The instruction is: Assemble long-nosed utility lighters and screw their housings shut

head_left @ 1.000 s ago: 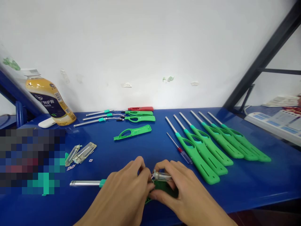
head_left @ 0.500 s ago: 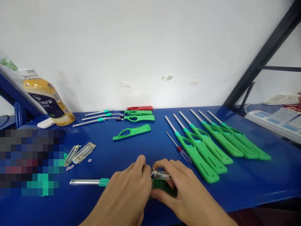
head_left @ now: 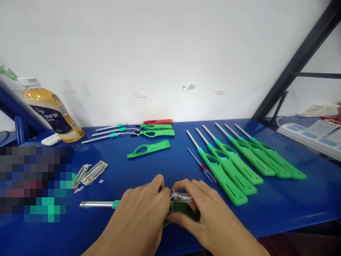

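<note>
Both my hands meet over a partly built long-nosed lighter at the near edge of the blue table [head_left: 293, 202]. My left hand [head_left: 144, 209] is closed, its fingertips pinching at the lighter's middle. My right hand [head_left: 205, 209] is closed on the dark green handle shell [head_left: 183, 213] and a clear fuel tube [head_left: 183, 197] lying on it. The lighter's metal nozzle [head_left: 97, 204] with its teal collar sticks out to the left along the table.
Several finished green lighters [head_left: 239, 160] lie in a row at the right, with a small red-handled screwdriver [head_left: 202, 166] beside them. Green and red handle shells [head_left: 150, 148] and nozzle parts lie behind. Clear tubes [head_left: 90, 172] and a yellow drink bottle [head_left: 52, 113] sit left.
Hardly anything has changed. My fingers have shifted slightly on the lighter and the view has drifted a little.
</note>
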A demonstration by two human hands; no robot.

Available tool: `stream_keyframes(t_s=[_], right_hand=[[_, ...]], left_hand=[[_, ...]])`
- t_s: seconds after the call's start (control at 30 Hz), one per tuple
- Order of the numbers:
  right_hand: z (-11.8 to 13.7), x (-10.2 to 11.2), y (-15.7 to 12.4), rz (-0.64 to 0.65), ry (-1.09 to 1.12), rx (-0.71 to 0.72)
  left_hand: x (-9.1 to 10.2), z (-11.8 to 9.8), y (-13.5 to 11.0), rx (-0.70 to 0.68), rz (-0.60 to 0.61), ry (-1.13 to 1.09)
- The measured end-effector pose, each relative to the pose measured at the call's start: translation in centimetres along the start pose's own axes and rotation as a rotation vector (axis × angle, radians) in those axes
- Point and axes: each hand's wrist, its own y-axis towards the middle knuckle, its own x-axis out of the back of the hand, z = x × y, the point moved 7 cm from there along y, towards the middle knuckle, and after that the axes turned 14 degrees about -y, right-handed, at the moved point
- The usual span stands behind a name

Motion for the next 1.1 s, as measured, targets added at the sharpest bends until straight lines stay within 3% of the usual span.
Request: stream_keyframes(t_s=[0.37, 0.67, 0.9, 1.1], right_hand=[[0.5, 0.2, 0.2, 0.019, 0.016, 0.023], [0.3, 0.0, 0.1, 0.003, 0.0, 0.014], [0.2, 0.1, -0.1, 0.022, 0.022, 0.004], [0.1, -0.1, -0.1, 0.063, -0.02, -0.032]], left_hand=[[-0.7, -1.3, 0.0, 0.017, 0.012, 0.093], [-0.8, -0.8, -0.6, 0.009, -0.007, 0.092], [-1.3, 1.4, -1.4, -0.057, -0.239, -0.121], [1.3, 3.5, -2.7, -0.127, -0.545, -0.5]])
